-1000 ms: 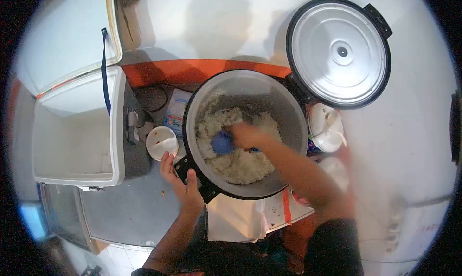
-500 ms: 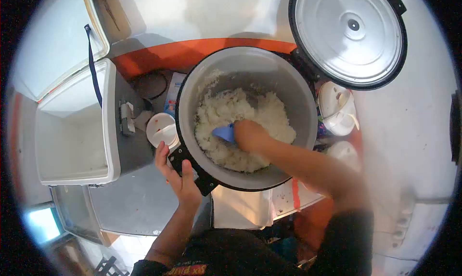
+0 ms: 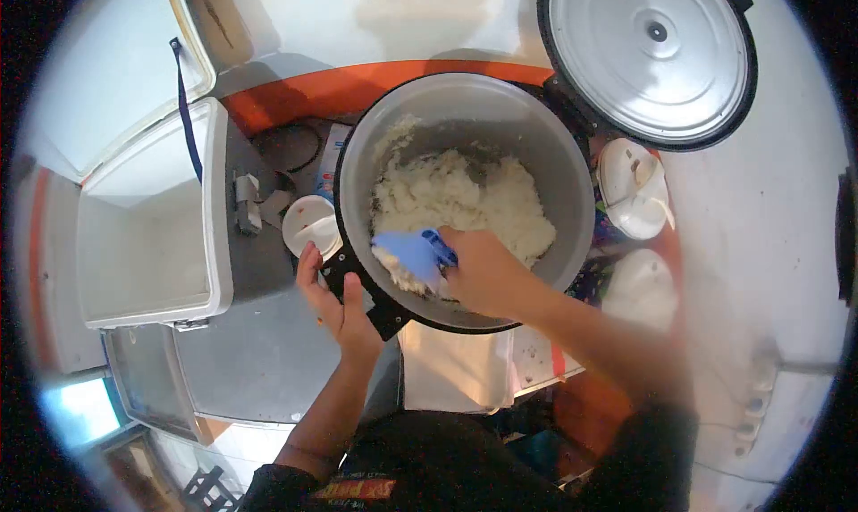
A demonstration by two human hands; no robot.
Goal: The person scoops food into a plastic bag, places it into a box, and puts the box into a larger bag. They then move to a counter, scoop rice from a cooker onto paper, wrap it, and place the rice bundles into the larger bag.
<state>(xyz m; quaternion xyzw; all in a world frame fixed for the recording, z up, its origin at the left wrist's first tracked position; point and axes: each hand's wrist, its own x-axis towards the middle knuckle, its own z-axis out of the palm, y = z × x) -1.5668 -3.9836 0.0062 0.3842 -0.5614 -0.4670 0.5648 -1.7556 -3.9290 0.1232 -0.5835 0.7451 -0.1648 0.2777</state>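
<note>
My right hand (image 3: 487,271) is closed around the handle of a blue rice scoop (image 3: 409,251) inside a large rice cooker (image 3: 556,146). The scoop lies by the near left wall of the pot, at the edge of the white cooked rice (image 3: 451,190). Some grains cling to the inner wall. My left hand (image 3: 349,323) is at the cooker's black side handle (image 3: 386,314), with thumb and fingers apart. How firmly it touches the handle is hard to tell. The cooker's round metal lid (image 3: 661,83) stands raised at the back right.
On the left stands an open cooler box (image 3: 147,262) with its lid up. A white cup (image 3: 308,222) sits between box and cooker. White containers (image 3: 635,190) are right of the cooker. A pale sheet (image 3: 456,369) lies before it. An orange-striped wall (image 3: 357,81) rises behind.
My right hand has drawn the scoop from the middle of the rice toward the near left side of the pot. The left hand stays by the handle. The whole view has shifted slightly.
</note>
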